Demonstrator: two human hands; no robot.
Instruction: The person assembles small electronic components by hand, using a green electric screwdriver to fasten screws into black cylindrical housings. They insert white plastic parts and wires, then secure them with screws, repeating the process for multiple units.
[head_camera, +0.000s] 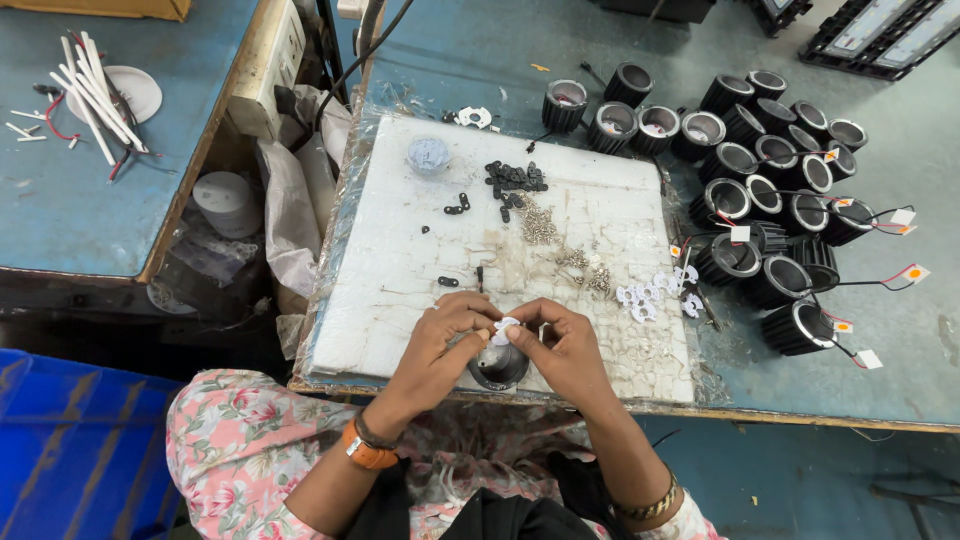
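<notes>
Here, over a white foam slab (400, 270) on the blue table (900, 130), both hands' grips pinch a white ring (505, 330).

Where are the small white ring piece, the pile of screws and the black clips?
white ring piece (505, 329), head view, its middle, between both hands.
pile of screws (539, 224), head view, heap's centre.
black clips (516, 177), head view, cluster's middle.

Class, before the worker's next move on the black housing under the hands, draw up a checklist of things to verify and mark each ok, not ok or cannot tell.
1. Left hand on white disc: ok.
2. Right hand pinches disc too: ok.
3. Black housing upright on white board: ok.
4. Disc seated flat in housing: cannot tell, fingers hide it.
5. Screws within reach on board: ok.
6. Spare discs beside right hand: ok.
</notes>
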